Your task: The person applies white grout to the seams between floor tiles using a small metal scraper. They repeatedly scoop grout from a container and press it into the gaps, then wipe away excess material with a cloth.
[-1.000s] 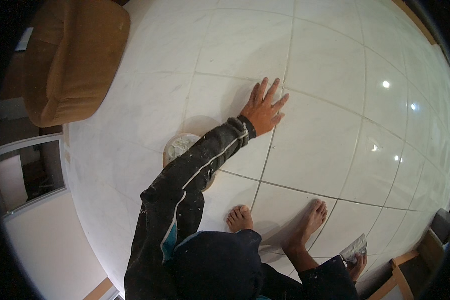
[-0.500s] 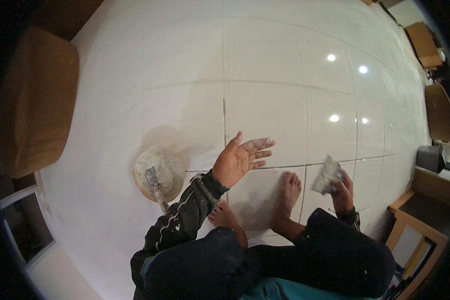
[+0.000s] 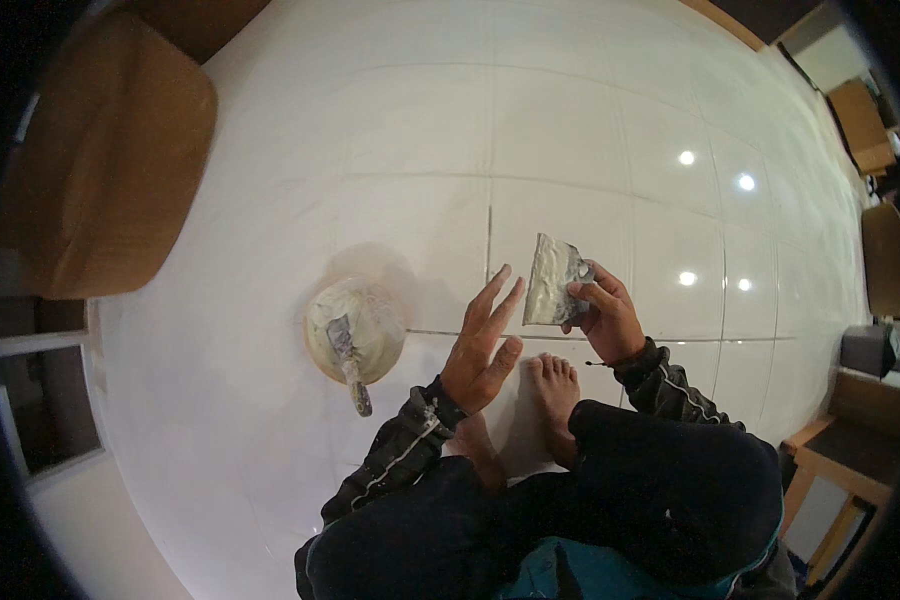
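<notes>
My right hand grips a flat putty scraper by its right side, fingers and thumb closed on it. Pale, wet paste covers most of the blade. Just left of the blade, my left hand is raised with fingers stretched out and nothing in it. A small gap shows between its fingertips and the scraper. On the floor to the left stands a round bowl of whitish paste. A putty knife lies across the paste, its smeared handle sticking out over the near rim.
Pale floor tiles with dark, partly open joints spread ahead. My bare foot rests on them. Brown furniture stands at the far left. A wooden frame, a dark grey box and cardboard-coloured boxes line the right.
My right hand has brought the scraper up and left, in front of me. My left hand has turned, with its fingers now pointing ahead. The whole view has shifted slightly.
</notes>
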Motion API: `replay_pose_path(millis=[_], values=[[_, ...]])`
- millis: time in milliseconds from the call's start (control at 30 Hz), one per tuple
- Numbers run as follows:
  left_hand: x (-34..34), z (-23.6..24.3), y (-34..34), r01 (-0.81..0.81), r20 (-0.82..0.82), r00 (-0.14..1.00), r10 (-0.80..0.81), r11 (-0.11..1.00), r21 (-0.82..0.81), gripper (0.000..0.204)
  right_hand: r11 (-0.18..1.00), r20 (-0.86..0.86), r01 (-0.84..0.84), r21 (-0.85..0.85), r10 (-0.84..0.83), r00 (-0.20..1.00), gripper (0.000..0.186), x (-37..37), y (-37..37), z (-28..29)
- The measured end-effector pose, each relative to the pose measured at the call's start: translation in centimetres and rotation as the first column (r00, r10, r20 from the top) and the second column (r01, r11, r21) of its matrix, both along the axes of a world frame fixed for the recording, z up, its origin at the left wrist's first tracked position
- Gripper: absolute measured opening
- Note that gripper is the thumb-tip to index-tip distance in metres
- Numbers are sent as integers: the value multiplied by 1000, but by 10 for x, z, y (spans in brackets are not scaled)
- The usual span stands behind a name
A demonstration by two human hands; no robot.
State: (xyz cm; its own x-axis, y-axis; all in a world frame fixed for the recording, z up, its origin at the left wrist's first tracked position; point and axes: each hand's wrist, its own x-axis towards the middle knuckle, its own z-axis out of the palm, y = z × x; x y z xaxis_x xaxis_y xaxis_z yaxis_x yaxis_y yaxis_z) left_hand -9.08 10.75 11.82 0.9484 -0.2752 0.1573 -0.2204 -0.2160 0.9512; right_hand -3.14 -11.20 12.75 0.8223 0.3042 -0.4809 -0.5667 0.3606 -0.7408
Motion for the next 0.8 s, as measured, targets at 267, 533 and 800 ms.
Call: replay_pose_path(millis=[267,533,800], values=[[-19,40,-3,-94,22,996,91,979,182,62,995,-90,-72,63,78,993,23,3,5,27],[-63,-29,7,-128,-75,986,148,966,225,52,1000,47,-5,-30,7,999,24,13,-13,-7],[-146,-99,-16,41,-298,955,-2,991,126,48,626,487,2,-780,605,629,24,117,12,-8]])
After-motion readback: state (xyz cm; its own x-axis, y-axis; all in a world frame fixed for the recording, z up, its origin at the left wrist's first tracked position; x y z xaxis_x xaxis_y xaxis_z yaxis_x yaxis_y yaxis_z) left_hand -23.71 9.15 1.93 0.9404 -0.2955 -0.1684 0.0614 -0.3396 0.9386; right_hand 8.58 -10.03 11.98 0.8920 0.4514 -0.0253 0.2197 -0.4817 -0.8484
